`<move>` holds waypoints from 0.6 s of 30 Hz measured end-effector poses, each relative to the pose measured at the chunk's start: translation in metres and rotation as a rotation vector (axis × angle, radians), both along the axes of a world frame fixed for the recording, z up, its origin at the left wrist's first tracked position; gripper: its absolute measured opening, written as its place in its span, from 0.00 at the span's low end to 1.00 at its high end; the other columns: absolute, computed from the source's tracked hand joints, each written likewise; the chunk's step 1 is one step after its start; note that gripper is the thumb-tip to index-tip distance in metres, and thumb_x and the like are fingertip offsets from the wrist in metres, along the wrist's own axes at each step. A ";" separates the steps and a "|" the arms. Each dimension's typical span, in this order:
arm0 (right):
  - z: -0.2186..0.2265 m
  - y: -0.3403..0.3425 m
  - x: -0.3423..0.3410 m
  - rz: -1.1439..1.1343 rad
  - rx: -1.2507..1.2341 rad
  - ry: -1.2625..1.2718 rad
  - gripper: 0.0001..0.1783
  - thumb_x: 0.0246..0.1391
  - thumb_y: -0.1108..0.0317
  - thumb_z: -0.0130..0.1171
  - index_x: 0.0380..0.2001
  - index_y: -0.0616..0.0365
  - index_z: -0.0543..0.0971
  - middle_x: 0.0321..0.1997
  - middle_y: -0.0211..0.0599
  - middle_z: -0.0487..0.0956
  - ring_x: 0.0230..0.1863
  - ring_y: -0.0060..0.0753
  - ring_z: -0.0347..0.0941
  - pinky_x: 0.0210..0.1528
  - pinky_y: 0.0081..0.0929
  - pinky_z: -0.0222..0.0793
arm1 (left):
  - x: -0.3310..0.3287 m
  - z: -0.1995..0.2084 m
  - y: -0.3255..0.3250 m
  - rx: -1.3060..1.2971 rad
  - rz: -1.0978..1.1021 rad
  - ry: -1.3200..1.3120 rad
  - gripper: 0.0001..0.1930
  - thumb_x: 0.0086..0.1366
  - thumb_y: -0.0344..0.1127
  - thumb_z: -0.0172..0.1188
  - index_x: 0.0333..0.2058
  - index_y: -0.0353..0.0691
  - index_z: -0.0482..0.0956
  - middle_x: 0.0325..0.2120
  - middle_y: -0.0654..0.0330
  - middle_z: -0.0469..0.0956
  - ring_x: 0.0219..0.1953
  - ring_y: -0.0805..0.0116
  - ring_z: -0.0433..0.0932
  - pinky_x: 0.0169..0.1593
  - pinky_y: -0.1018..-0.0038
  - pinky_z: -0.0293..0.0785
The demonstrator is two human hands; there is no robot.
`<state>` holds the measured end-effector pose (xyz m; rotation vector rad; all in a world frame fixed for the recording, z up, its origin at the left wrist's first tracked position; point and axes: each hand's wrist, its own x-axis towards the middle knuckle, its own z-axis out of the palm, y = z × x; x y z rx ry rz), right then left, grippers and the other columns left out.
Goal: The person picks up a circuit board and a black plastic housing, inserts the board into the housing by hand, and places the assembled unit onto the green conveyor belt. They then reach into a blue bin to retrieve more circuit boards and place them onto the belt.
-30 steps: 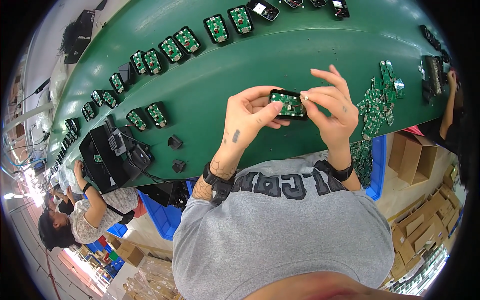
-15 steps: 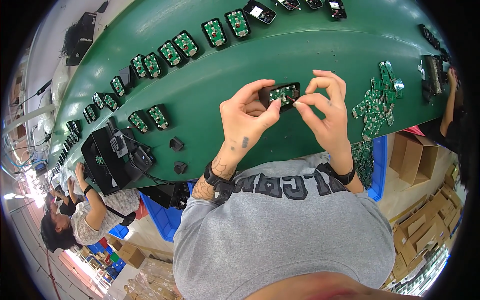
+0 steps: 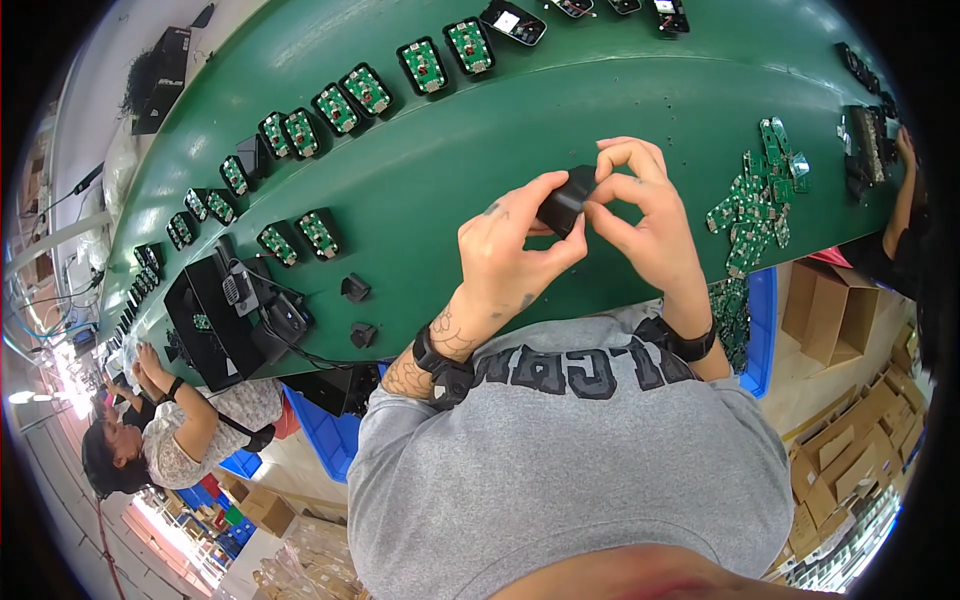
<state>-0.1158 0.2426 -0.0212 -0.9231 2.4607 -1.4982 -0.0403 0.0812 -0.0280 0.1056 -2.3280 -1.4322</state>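
Currently, through the head view, I see the left hand (image 3: 505,237) pinching the black casing (image 3: 565,204) above the table (image 3: 420,170); the right hand (image 3: 648,212), fingertips narrowed, is at the casing's right edge, its grip unclear. Right of the casing lie loose circuit boards (image 3: 752,212).

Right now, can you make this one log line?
left hand: holding black case | right hand: at case's edge | case: outer side showing | right of hands: loose circuit boards
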 end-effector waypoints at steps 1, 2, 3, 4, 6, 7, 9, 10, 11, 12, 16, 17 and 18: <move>0.000 0.001 -0.002 0.016 0.005 -0.048 0.06 0.39 0.76 0.66 0.23 0.60 0.78 0.39 0.32 0.72 0.58 0.44 0.67 0.57 0.39 0.63 | 0.000 0.000 0.001 -0.045 -0.006 0.036 0.23 0.46 0.23 0.69 0.44 0.35 0.81 0.25 0.59 0.84 0.26 0.73 0.85 0.33 0.80 0.79; -0.002 0.002 -0.001 0.018 0.002 -0.046 0.06 0.39 0.76 0.66 0.23 0.60 0.78 0.39 0.32 0.72 0.58 0.44 0.67 0.57 0.39 0.63 | 0.000 -0.001 0.001 -0.048 -0.005 0.038 0.23 0.46 0.23 0.69 0.44 0.35 0.81 0.25 0.59 0.84 0.26 0.73 0.85 0.33 0.80 0.79; -0.004 0.002 0.002 -0.009 -0.029 -0.093 0.07 0.38 0.77 0.67 0.22 0.61 0.77 0.38 0.32 0.72 0.57 0.43 0.68 0.56 0.38 0.64 | 0.001 -0.001 0.002 -0.024 -0.002 0.032 0.22 0.46 0.23 0.69 0.45 0.35 0.80 0.25 0.60 0.83 0.26 0.74 0.84 0.32 0.80 0.79; -0.007 0.002 0.002 -0.039 -0.060 -0.137 0.08 0.38 0.77 0.68 0.21 0.62 0.76 0.38 0.32 0.72 0.55 0.42 0.70 0.56 0.36 0.64 | 0.001 -0.001 0.002 0.001 -0.003 0.028 0.22 0.47 0.23 0.69 0.45 0.34 0.80 0.24 0.60 0.83 0.26 0.75 0.84 0.32 0.81 0.79; -0.011 0.002 0.001 -0.061 -0.088 -0.230 0.08 0.38 0.76 0.68 0.23 0.61 0.77 0.38 0.32 0.72 0.54 0.40 0.71 0.55 0.34 0.65 | 0.000 -0.003 -0.001 0.053 -0.020 -0.037 0.22 0.49 0.23 0.69 0.45 0.33 0.80 0.24 0.60 0.83 0.26 0.75 0.84 0.32 0.81 0.79; -0.011 0.003 0.001 -0.081 -0.112 -0.329 0.09 0.38 0.76 0.69 0.24 0.60 0.78 0.37 0.32 0.73 0.52 0.38 0.72 0.54 0.32 0.66 | 0.001 -0.004 -0.002 0.108 -0.035 -0.110 0.21 0.50 0.23 0.68 0.46 0.32 0.79 0.23 0.60 0.83 0.26 0.75 0.84 0.31 0.81 0.78; -0.007 0.005 -0.006 -0.101 -0.043 -0.261 0.09 0.39 0.76 0.69 0.27 0.59 0.80 0.36 0.32 0.73 0.52 0.37 0.72 0.53 0.31 0.66 | 0.002 -0.009 -0.005 0.212 -0.063 -0.205 0.20 0.51 0.25 0.68 0.45 0.31 0.79 0.27 0.57 0.83 0.24 0.74 0.83 0.28 0.82 0.77; -0.004 0.006 -0.009 -0.122 0.030 -0.199 0.10 0.39 0.76 0.69 0.29 0.58 0.81 0.35 0.33 0.73 0.51 0.35 0.73 0.52 0.30 0.66 | 0.002 -0.008 -0.006 0.320 -0.090 -0.306 0.19 0.52 0.27 0.69 0.44 0.31 0.79 0.31 0.54 0.83 0.22 0.73 0.82 0.25 0.83 0.76; -0.002 0.008 -0.012 -0.127 0.025 -0.200 0.10 0.39 0.76 0.69 0.29 0.58 0.81 0.35 0.33 0.73 0.51 0.35 0.73 0.52 0.30 0.66 | 0.000 -0.006 -0.007 0.314 -0.094 -0.309 0.19 0.52 0.27 0.69 0.44 0.31 0.79 0.31 0.54 0.83 0.22 0.73 0.82 0.25 0.83 0.76; -0.001 0.009 -0.015 -0.062 0.037 -0.230 0.13 0.39 0.75 0.70 0.33 0.56 0.82 0.35 0.32 0.74 0.50 0.35 0.73 0.52 0.31 0.67 | -0.005 -0.002 -0.008 0.603 -0.107 -0.365 0.17 0.55 0.28 0.67 0.43 0.30 0.79 0.30 0.55 0.83 0.21 0.73 0.81 0.24 0.82 0.76; 0.013 0.001 -0.024 0.106 -0.078 0.184 0.17 0.37 0.73 0.72 0.36 0.54 0.84 0.35 0.32 0.77 0.49 0.38 0.74 0.51 0.34 0.68 | -0.025 -0.011 -0.032 0.961 -0.294 -0.609 0.16 0.62 0.34 0.61 0.43 0.27 0.79 0.30 0.54 0.82 0.19 0.69 0.81 0.22 0.79 0.76; 0.016 0.004 -0.027 0.155 -0.112 0.201 0.16 0.36 0.70 0.72 0.35 0.51 0.85 0.34 0.29 0.79 0.47 0.39 0.75 0.53 0.39 0.68 | -0.028 -0.013 -0.038 0.972 -0.297 -0.613 0.17 0.62 0.37 0.61 0.42 0.27 0.79 0.29 0.55 0.81 0.19 0.68 0.81 0.20 0.80 0.76; 0.017 0.008 -0.029 0.158 -0.111 0.200 0.16 0.36 0.70 0.72 0.35 0.51 0.85 0.34 0.29 0.79 0.47 0.39 0.75 0.53 0.39 0.68 | -0.029 -0.015 -0.045 0.948 -0.310 -0.657 0.16 0.62 0.37 0.60 0.40 0.27 0.80 0.28 0.56 0.81 0.19 0.68 0.81 0.20 0.80 0.75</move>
